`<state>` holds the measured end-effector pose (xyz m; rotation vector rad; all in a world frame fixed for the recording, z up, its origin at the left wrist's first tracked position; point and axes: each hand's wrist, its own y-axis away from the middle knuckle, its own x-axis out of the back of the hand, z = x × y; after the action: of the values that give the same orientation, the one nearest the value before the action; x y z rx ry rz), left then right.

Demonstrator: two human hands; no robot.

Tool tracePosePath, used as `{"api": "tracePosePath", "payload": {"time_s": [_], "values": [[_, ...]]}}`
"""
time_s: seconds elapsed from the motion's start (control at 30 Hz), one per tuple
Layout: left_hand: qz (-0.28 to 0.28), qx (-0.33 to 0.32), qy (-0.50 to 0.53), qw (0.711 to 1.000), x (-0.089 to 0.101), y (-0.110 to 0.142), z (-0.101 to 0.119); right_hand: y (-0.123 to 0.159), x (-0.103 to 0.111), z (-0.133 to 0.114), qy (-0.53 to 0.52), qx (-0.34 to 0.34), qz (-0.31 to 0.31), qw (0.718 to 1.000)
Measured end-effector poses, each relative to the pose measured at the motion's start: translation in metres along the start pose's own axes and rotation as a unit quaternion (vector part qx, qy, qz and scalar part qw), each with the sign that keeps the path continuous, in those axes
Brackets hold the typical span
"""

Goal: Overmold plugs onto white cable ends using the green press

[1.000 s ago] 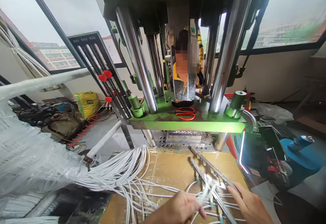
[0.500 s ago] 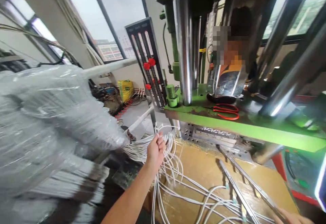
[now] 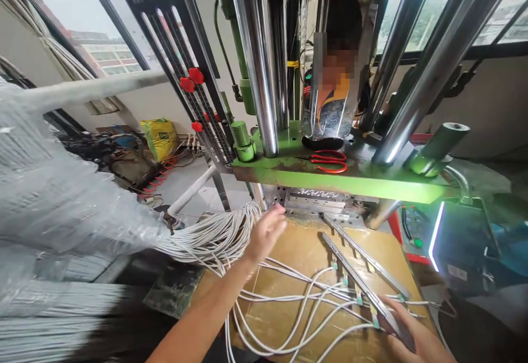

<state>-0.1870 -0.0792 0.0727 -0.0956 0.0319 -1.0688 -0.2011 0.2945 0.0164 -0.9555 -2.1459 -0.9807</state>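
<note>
My left hand [image 3: 267, 232] hovers beside the bundle of white cables [image 3: 214, 236]. Its fingers are stretched out and I see nothing in them. At the lower right, my right hand [image 3: 406, 333] grips the near end of a slim metal bar [image 3: 358, 275], with the thumb along its edge. Several white cables [image 3: 297, 297] run up to this bar, each ending in a small teal-and-yellow connector [image 3: 359, 298]. A second metal bar [image 3: 367, 256] lies roughly parallel just behind it on the brown board [image 3: 289, 247].
Ahead stands a press with a green plate [image 3: 284, 173] and steel columns [image 3: 258, 77]. Red-handled snips [image 3: 330, 160] lie on that plate. Below it is a metal mould [image 3: 317, 198]. Plastic-wrapped cable stacks [image 3: 82, 203] fill the left. A person [image 3: 336, 77] is behind the press.
My left hand has let go of the white cable it pinched, and its fingers have straightened. My right hand has come further into view, onto the bar's near end. The view has turned rightward.
</note>
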Motion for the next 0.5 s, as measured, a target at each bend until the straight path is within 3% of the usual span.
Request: {"api": "tracePosePath", "payload": {"time_s": [0.1,0.23,0.33,0.5], "values": [[-0.155,-0.055,-0.181,0.97,-0.034,0.025,-0.009,-0.004,0.002,-0.003,-0.003,-0.024,0.016,1.0],[-0.274,0.007,-0.271,0.923,-0.058,0.027,-0.018,-0.012,0.005,-0.009,-0.013,-0.021,0.053,0.998],[-0.272,0.007,-0.264,0.925,-0.059,0.021,-0.023,-0.02,0.014,-0.016,-0.049,0.04,0.053,0.997],[-0.182,-0.06,-0.255,0.948,-0.046,0.014,-0.025,-0.053,0.032,-0.028,-0.116,0.119,0.035,0.985]]}}
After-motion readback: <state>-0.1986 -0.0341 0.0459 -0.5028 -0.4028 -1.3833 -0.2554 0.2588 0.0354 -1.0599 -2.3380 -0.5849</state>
